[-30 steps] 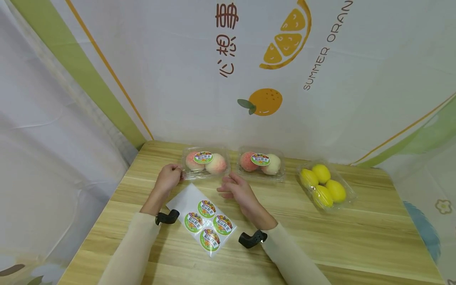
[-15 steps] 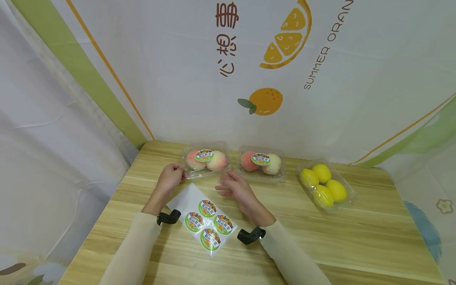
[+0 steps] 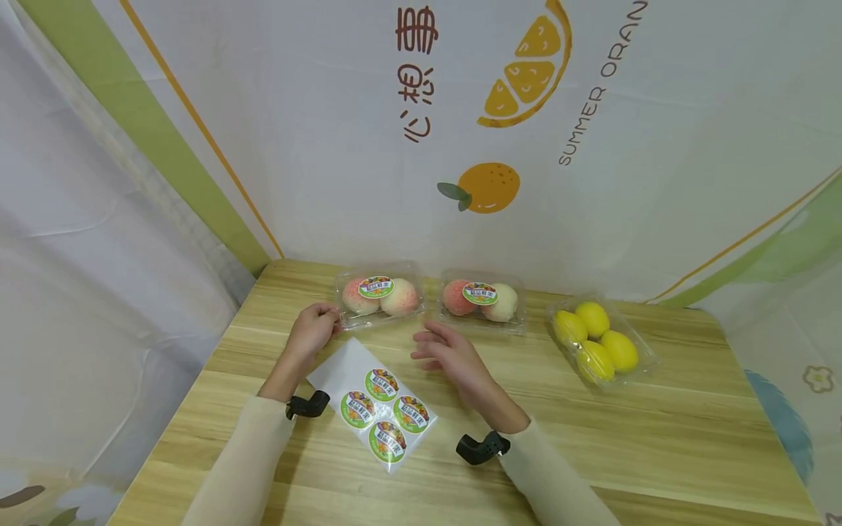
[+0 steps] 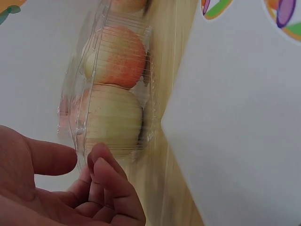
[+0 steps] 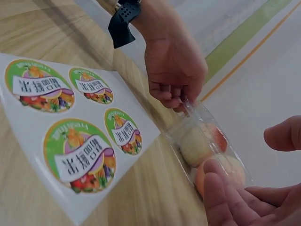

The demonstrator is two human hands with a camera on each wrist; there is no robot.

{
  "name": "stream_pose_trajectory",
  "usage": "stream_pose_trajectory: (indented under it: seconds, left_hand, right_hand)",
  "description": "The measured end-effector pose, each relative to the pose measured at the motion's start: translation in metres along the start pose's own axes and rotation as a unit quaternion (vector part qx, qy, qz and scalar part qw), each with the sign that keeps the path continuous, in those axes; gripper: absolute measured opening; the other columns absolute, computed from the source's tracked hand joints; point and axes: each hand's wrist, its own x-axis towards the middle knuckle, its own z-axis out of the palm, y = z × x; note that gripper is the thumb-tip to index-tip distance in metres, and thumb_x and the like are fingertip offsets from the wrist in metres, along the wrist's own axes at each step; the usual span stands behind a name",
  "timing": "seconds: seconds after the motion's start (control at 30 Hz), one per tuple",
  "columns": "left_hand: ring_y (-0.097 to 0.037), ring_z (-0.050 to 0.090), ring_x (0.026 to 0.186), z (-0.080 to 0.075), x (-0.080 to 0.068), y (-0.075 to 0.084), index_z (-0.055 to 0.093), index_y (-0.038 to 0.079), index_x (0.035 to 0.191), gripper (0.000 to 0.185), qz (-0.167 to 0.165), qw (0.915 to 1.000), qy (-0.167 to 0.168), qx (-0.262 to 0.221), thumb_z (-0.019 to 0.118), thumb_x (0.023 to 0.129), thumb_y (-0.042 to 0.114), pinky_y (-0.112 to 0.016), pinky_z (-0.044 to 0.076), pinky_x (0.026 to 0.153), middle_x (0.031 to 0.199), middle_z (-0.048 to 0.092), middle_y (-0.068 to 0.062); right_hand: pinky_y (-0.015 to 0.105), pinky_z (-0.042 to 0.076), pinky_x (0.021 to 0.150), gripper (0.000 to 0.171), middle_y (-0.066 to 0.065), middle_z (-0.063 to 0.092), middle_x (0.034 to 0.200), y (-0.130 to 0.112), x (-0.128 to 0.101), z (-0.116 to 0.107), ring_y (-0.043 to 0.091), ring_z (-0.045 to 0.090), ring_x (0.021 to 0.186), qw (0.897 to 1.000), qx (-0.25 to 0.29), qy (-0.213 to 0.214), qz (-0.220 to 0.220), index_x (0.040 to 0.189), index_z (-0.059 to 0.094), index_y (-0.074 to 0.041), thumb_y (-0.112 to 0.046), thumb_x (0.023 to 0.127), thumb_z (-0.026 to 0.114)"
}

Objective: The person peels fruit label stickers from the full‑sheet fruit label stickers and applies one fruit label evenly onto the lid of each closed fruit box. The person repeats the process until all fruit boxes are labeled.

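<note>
1. Clear, thin plastic is all your left hand has to hold: its fingers pinch the near-left corner of the left peach box, which sits at the back of the wooden table, just left of the second peach box. A squeeze on that flimsy edge can buckle it or pop the lid (the shell looks soft in the left wrist view).

2. Your right hand hovers with fingers loosely spread, holding nothing, just in front of the gap between the two peach boxes. A careless sweep can knock either box along the smooth wood.

3. White backing of the sticker sheet lies flat between your forearms, its far corner near the pinched box. Dragging the box toward you can ride it onto the sheet and crease it or lift a label.

4. Yellow fruit in the lemon box sits well apart to the right; a wide right elbow is the only likely threat there.

5. Peaches can roll inside if you tilt the box by one corner.
</note>
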Motion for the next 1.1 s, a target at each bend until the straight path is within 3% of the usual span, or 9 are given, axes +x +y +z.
stream_pose_trajectory:
  seconds: [0.17, 0.3, 0.43, 0.6, 0.87, 1.1]
  left_hand:
    - [-0.034, 0.066, 0.115, -0.004, -0.006, -0.001, 0.057, -0.01, 0.143, 0.042, 0.014, 0.9998, 0.0, 0.014, 0.048, 0.116, 0.02, -0.042, 0.057, 0.099, 0.129, 0.064, -0.023]
    - [-0.036, 0.066, 0.11, -0.007, -0.012, -0.001, 0.057, -0.007, 0.142, 0.042, 0.032, 0.9983, 0.024, 0.043, 0.052, 0.114, 0.024, -0.041, 0.056, 0.088, 0.128, 0.064, -0.023]
    - [-0.031, 0.062, 0.1, -0.008, -0.02, 0.004, 0.059, -0.003, 0.136, 0.039, 0.057, 0.9938, 0.056, 0.077, 0.056, 0.112, 0.027, -0.036, 0.05, 0.077, 0.125, 0.064, -0.021]
    - [-0.031, 0.064, 0.101, -0.003, -0.031, 0.018, 0.062, -0.002, 0.129, 0.032, 0.103, 0.9864, 0.088, 0.093, 0.061, 0.109, 0.022, -0.035, 0.05, 0.079, 0.119, 0.067, -0.019]
    - [-0.028, 0.063, 0.097, 0.026, -0.05, 0.041, 0.066, -0.001, 0.122, 0.024, 0.177, 0.9772, 0.074, 0.09, 0.065, 0.107, 0.018, -0.037, 0.051, 0.08, 0.108, 0.067, -0.014]
    - [-0.026, 0.066, 0.096, 0.061, -0.061, 0.059, 0.069, 0.001, 0.118, 0.023, 0.229, 0.9671, 0.052, 0.098, 0.07, 0.099, 0.014, -0.04, 0.053, 0.083, 0.105, 0.069, -0.009]
  right_hand:
    - [0.061, 0.055, 0.106, 0.065, 0.031, 0.061, 0.147, -0.002, -0.014, -0.014, 0.032, 0.074, 0.114, 1.0, -0.023, 0.011, -0.014, 0.164, 0.039, 0.009, -0.012, 0.107, 0.061]
    - [0.058, 0.056, 0.104, 0.061, 0.029, 0.063, 0.144, -0.003, -0.025, -0.028, 0.027, 0.072, 0.11, 0.999, -0.037, 0.027, -0.021, 0.161, 0.045, 0.007, -0.011, 0.105, 0.062]
    - [0.051, 0.057, 0.1, 0.055, 0.027, 0.065, 0.142, -0.007, -0.038, -0.044, 0.024, 0.07, 0.107, 0.997, -0.054, 0.047, -0.026, 0.156, 0.051, 0.006, -0.01, 0.105, 0.063]
    - [0.037, 0.059, 0.09, 0.047, 0.027, 0.066, 0.138, -0.014, -0.056, -0.066, 0.022, 0.069, 0.104, 0.993, -0.076, 0.08, -0.046, 0.151, 0.056, 0.007, -0.008, 0.107, 0.062]
    - [0.027, 0.058, 0.082, 0.038, 0.026, 0.069, 0.13, -0.019, -0.086, -0.099, 0.018, 0.069, 0.098, 0.983, -0.088, 0.142, -0.071, 0.145, 0.061, 0.008, -0.005, 0.109, 0.061]
    - [0.026, 0.059, 0.078, 0.035, 0.002, 0.076, 0.118, -0.022, -0.106, -0.129, 0.015, 0.069, 0.096, 0.972, -0.092, 0.204, -0.068, 0.142, 0.062, 0.007, -0.011, 0.113, 0.062]
